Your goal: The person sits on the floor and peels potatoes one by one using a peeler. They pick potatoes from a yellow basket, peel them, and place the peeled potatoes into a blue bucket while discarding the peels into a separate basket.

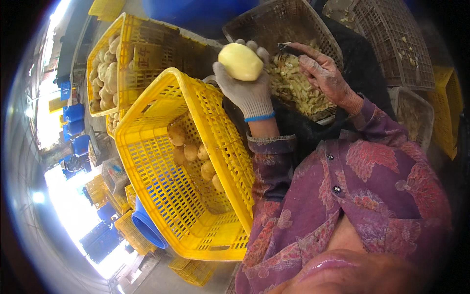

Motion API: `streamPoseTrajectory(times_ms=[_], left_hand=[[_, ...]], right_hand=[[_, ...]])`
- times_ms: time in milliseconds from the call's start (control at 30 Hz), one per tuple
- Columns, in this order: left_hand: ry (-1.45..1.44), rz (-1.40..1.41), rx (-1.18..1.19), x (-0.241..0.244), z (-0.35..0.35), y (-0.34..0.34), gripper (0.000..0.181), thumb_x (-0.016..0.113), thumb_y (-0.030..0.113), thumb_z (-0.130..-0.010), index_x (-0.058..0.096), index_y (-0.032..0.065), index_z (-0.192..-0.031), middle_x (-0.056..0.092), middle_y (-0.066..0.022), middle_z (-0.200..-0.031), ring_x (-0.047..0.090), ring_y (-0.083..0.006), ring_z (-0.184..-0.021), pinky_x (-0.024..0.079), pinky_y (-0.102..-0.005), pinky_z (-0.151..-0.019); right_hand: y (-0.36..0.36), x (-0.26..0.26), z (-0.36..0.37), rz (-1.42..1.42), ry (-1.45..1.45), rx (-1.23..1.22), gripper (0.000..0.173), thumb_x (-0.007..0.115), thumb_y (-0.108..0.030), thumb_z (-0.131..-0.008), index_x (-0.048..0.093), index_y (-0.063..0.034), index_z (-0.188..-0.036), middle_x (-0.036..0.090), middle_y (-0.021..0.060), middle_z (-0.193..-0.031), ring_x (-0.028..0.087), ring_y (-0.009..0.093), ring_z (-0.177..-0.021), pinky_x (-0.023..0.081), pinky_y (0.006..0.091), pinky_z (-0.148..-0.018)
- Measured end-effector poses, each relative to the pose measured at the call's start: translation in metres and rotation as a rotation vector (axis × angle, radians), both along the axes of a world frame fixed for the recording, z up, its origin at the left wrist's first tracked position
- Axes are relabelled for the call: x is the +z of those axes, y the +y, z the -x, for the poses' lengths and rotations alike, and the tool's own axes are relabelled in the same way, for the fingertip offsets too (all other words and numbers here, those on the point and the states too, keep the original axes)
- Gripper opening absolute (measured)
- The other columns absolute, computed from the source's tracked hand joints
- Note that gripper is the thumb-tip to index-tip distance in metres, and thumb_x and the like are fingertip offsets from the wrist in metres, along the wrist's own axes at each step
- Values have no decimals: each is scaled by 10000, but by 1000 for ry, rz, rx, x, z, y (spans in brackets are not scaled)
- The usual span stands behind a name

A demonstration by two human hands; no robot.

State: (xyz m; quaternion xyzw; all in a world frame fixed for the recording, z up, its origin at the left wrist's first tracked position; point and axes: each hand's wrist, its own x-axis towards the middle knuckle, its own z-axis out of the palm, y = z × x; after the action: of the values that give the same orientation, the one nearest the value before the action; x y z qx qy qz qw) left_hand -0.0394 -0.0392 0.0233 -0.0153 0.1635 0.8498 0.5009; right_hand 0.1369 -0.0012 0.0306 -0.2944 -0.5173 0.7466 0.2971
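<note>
A peeled, pale yellow potato (240,61) rests in my left hand (248,86), which wears a knitted glove with a blue cuff. To its right, my bare right hand (323,71) holds a small dark-handled peeling tool (288,47), apart from the potato; its blade is hard to make out. Below both hands, a heap of potato peelings (303,88) lies in a dark plastic crate (268,18). Several unpeeled potatoes (191,151) sit in the large yellow plastic crate (176,205) on the left.
A second yellow crate (147,55) full of pale potatoes (106,73) stands beyond the large one. A blue container (198,13) is at the top. On the right are a brown mesh crate (400,47), a grey bin (413,114) and another yellow crate (446,106).
</note>
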Motion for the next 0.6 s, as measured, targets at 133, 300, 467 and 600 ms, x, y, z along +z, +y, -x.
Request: streamPoseTrajectory(times_ms=[133,300,467,600], left_hand=[[357,48,-176,7,-15,-29,600,687,246,-825,443,3,-1317,560,-199,-1237,603,-324,-1071,574,-419,-795],[582,241,-256,13,-22,-73,696,728,224,-735,448,-2,-1330,573,-170,-1207,609,-285,-1052,562,-379,-846],[586,340,-356,42,-30,-102,814,750,169,-689,396,8,-1404,556,-174,-1212,610,-301,-1035,583,-416,-797],[697,468,-325,57,-43,-115,950,774,73,-642,315,23,-1473,547,-180,-1240,599,-280,-1077,554,-396,-866]], right_hand=[[16,-3,-7,-697,-91,-112,456,591,-209,-975,487,-103,-1406,597,49,-1094,559,143,-953,470,273,-798],[19,2,-26,-1026,-165,45,591,679,-89,-881,452,-104,-1426,554,160,-1365,549,325,-1245,464,387,-1024],[20,23,-29,-1126,-187,198,680,719,-22,-743,523,-153,-1381,617,90,-1297,621,307,-1131,528,371,-949],[18,28,-21,-1244,-83,234,680,723,-16,-735,542,-181,-1369,656,98,-1221,662,296,-1022,549,374,-860]])
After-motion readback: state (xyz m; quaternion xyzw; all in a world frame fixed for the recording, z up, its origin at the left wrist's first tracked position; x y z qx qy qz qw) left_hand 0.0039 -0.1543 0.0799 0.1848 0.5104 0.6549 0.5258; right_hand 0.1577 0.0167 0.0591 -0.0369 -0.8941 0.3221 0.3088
